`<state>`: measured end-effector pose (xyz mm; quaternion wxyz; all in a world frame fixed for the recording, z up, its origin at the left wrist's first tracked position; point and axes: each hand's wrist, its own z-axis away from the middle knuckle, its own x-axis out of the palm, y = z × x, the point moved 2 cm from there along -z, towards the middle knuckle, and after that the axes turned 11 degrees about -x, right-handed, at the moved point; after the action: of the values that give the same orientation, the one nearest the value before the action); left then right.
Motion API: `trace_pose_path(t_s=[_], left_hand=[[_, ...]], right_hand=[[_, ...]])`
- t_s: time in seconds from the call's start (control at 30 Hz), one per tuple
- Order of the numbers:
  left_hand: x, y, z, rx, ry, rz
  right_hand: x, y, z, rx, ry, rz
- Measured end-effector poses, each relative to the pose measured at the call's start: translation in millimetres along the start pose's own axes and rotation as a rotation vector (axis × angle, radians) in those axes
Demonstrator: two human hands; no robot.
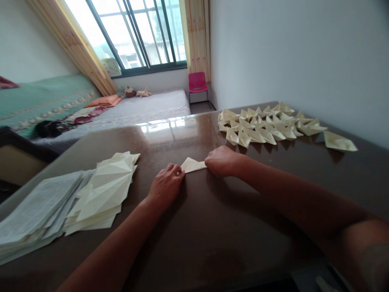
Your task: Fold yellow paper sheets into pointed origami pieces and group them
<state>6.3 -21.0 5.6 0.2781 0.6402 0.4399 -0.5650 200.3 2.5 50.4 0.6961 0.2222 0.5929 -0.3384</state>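
Note:
A small folded piece of cream paper (192, 165) lies on the brown table (188, 235) between my two hands, its upper edge rising to a low peak. My left hand (168, 180) has its fingers bent together on the paper's left end. At the right end, my right hand (221, 161) is closed with its fingers curled over the paper's tip. Both ends of the paper are hidden under my fingers.
Several folded paper boats (264, 125) stand in rows at the back right, with one boat (339, 142) apart near the wall. Creased cream sheets (103, 186) overlap a stack of greyish paper (36, 207) on the left. Beyond are a bed (158, 105) and pink chair (197, 83).

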Motion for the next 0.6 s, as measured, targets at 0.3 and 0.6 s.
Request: trace_pose_path(t_s=[0.3, 0.6], left_hand=[[11.4, -3.0, -7.3, -0.013, 0.103, 0.148], [2.1, 12.8, -5.3, -0.018, 0.105, 0.035]], right_hand=[[19.0, 52.0, -25.0, -0.081, 0.097, -0.359], [24.6, 34.9, -28.2, -0.342, 0.183, -0.509]])
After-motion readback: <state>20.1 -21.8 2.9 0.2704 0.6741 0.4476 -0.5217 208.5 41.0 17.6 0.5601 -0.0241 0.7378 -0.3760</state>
